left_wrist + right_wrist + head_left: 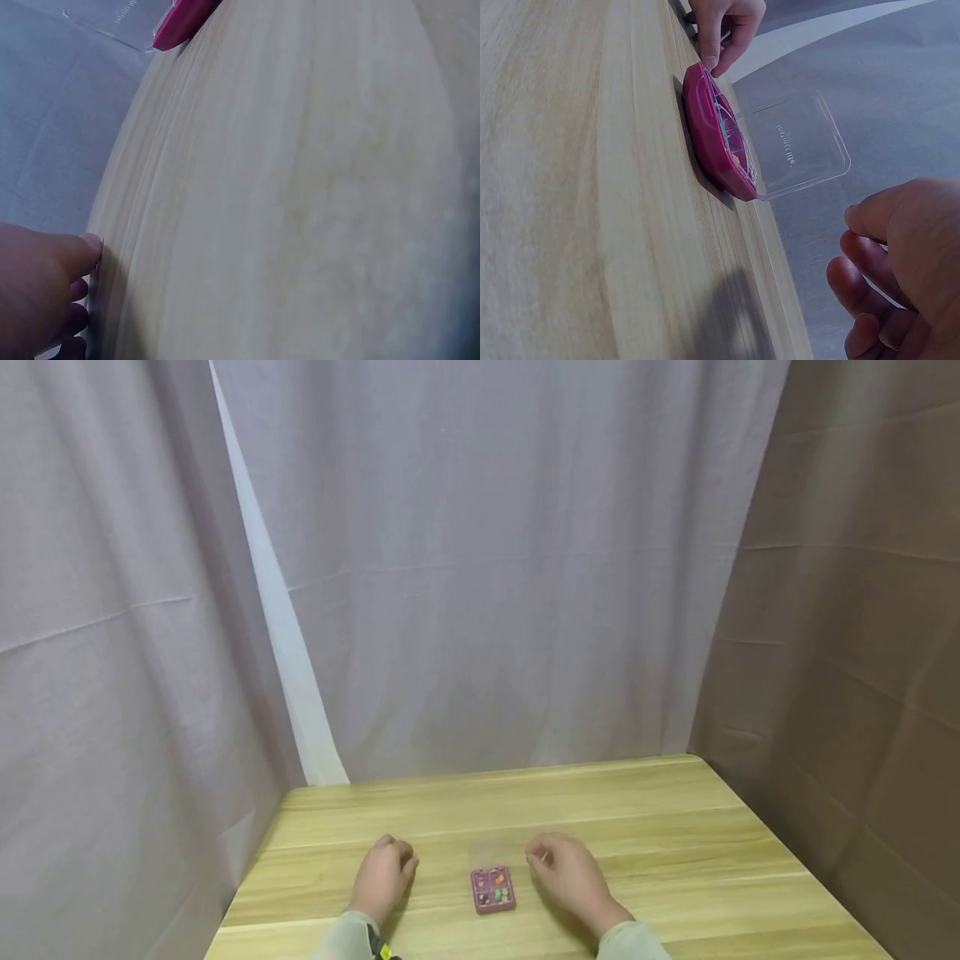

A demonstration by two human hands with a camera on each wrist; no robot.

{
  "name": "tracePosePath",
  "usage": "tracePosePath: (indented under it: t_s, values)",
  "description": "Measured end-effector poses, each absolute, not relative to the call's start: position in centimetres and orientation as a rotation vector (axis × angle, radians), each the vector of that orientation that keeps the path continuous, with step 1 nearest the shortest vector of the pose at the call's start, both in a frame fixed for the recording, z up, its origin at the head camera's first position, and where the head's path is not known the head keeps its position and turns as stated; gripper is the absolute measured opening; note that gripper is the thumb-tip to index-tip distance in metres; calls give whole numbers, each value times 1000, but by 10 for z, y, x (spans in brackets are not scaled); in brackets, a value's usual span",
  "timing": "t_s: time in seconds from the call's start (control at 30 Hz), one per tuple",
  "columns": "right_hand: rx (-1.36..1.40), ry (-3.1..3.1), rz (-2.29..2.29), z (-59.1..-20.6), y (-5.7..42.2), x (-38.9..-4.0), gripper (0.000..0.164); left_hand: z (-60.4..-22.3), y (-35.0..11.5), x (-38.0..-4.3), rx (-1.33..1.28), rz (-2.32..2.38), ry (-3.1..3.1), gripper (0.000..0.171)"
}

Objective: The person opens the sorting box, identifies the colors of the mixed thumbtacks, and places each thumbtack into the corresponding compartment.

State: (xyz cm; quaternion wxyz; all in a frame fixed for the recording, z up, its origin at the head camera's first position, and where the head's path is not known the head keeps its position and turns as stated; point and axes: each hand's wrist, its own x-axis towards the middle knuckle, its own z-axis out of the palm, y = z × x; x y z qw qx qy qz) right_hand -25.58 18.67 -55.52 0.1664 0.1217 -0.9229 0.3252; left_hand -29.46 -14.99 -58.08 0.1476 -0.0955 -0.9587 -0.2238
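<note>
A small magenta pill box [495, 907] stands on the table between the two hands. Its clear lid [799, 146] is raised, upright in the right wrist view. Inside are divided compartments with orange pills [499, 880], green pills [501, 895] and some dark and pale pieces. To the left of the box, the left hand [382, 877] rests on the table with fingers loosely bent, holding nothing visible. On the other side, the right hand [572, 875] hovers over the table, its fingers loosely curled and apart from the lid, with nothing between them.
The wooden table [360, 814] has rounded far corners. Grey curtains [487, 568] hang behind it and along the left, with a pale gap [277, 610] at the back left. A browner curtain [840, 652] hangs along the right side.
</note>
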Motion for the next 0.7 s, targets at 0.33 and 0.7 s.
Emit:
tracePosePath:
  t_s: [0.33, 0.7]
  values:
    - [334, -2628, 919, -552, 187, -255, 6, -579, -145, -294, -325, -650, -2680, 6]
    - [356, -2630, 934, -553, 186, -254, 6, -578, -148, -293, -282, -698, -2727, 7]
